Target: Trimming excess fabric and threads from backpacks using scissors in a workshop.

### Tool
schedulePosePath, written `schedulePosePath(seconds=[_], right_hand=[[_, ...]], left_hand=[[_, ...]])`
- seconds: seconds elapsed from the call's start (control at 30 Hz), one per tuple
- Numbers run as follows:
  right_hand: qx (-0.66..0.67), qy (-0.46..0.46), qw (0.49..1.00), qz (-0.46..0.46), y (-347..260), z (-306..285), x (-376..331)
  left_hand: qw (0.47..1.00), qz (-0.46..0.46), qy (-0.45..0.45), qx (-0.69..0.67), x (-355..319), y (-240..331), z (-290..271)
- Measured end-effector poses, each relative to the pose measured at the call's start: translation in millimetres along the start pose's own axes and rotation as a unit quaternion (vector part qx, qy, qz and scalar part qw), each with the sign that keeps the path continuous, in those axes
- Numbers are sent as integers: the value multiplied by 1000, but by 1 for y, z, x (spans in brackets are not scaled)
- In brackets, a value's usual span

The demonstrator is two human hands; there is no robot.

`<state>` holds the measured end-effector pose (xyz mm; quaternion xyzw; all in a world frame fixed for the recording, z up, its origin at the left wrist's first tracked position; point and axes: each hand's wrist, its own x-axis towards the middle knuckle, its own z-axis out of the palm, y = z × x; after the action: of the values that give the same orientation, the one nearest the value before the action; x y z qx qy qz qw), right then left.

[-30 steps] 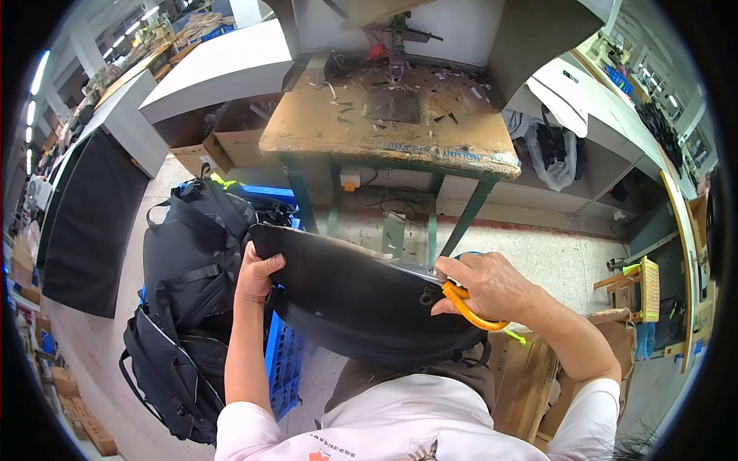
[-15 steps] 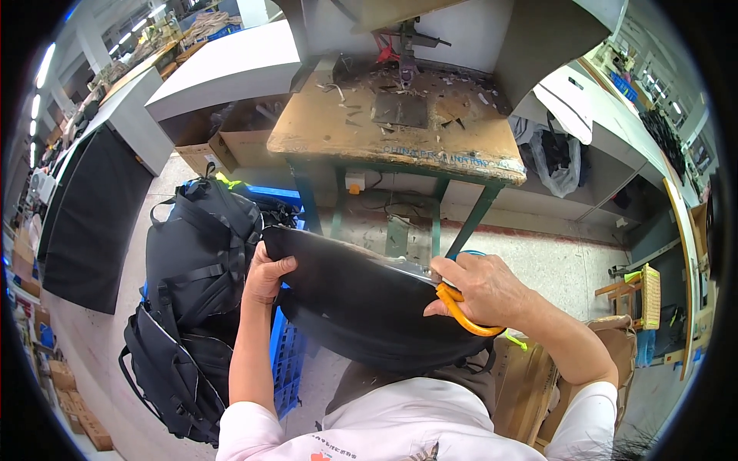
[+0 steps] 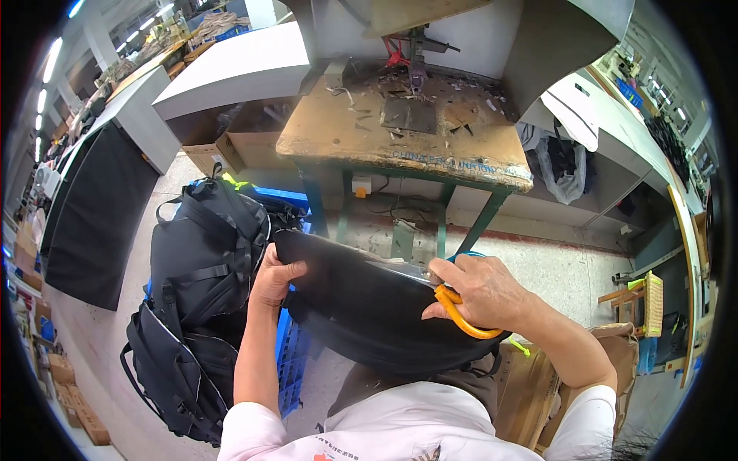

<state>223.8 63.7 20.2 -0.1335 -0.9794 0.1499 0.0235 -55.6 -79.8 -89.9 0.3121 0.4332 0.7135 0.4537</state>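
Observation:
A large black fabric piece [image 3: 369, 307], apparently part of a bag, spans the space between my hands above my lap. At its upper left corner my left hand [image 3: 275, 278] grips it, thumb on the near face. My right hand [image 3: 480, 290] is closed round orange-handled scissors [image 3: 465, 313] at the right end of the same upper edge. The blades point left along that edge and are partly hidden by the hand. A pale strip [image 3: 377, 257] shows along the edge beside them.
Black backpacks [image 3: 196, 284] are piled at my left on a blue plastic crate [image 3: 290, 361]. Ahead stands a worn wooden workbench [image 3: 338, 138] with scraps and a small press [image 3: 416, 73]. Cardboard [image 3: 523, 388] lies at my right, near a wooden stool [image 3: 649, 303].
The surroundings shift slightly rightward in the view. My left hand and the fabric's left end sit a little farther right; the right hand keeps its hold on the scissors, almost unmoved.

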Motion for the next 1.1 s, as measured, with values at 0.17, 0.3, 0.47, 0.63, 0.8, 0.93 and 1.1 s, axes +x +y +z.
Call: schedulePosePath(seconds=[0.17, 0.3, 0.47, 0.63, 0.8, 0.93, 1.1], right_hand=[[22, -3, 1000, 3, -2, 2, 3], [-2, 68, 997, -24, -2, 8, 6], [-4, 34, 999, -24, -2, 8, 7], [-8, 30, 999, -28, 1, 10, 9], [43, 69, 996, -43, 3, 10, 10], [229, 79, 970, 30, 2, 3, 15], [225, 47, 973, 26, -2, -12, 26]], left_hand=[[1000, -3, 1, 0, 0, 0, 0], [1000, -5, 2, -4, 0, -2, 0], [1000, -7, 9, -4, -1, -2, 2], [1000, -10, 2, -5, 0, -4, -3], [1000, -21, 19, -4, 1, -1, 7], [999, -33, 15, 18, -2, 3, 5], [997, -47, -33, 47, -2, 6, 13]])
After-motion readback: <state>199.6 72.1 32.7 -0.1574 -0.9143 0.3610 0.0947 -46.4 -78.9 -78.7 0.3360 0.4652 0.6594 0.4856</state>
